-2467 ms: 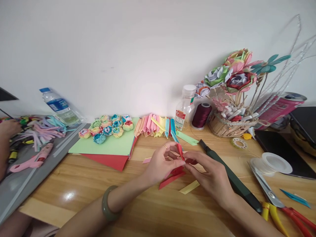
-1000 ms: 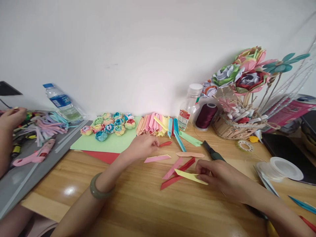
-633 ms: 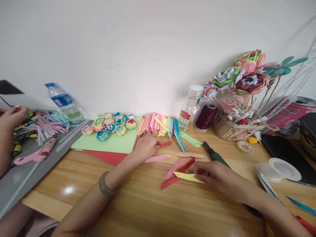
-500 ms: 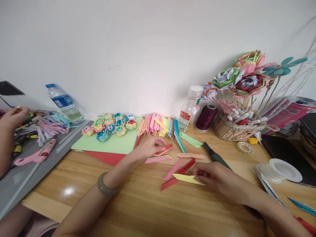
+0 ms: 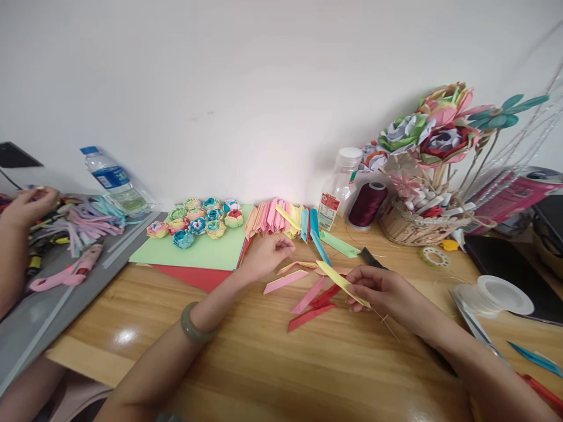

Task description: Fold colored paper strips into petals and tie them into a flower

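My right hand (image 5: 376, 290) pinches a yellow folded paper strip (image 5: 333, 275), which slants up to the left above the table. A thin thread (image 5: 387, 324) trails below that hand. My left hand (image 5: 273, 253) has its fingers curled together in front of the row of folded paper strips (image 5: 272, 218); what is between them, if anything, is too small to make out. Between my hands lie loose folded strips: a pink strip (image 5: 285, 282), a second pink strip (image 5: 309, 295), a red strip (image 5: 311, 317) and a peach strip (image 5: 329, 268).
Small paper flowers (image 5: 214, 227) sit on green paper (image 5: 145, 251) at the left. Behind stand a clear bottle (image 5: 329, 202), maroon thread spool (image 5: 368, 205) and flower basket (image 5: 409, 228). Scissors (image 5: 475, 322) and a white spool (image 5: 501, 296) lie right. Another person's hand (image 5: 33, 205) is far left.
The red strip in my left hand is no longer seen there, and that hand has shifted slightly back. My right hand has raised and turned the yellow strip, and the thread below it now shows.
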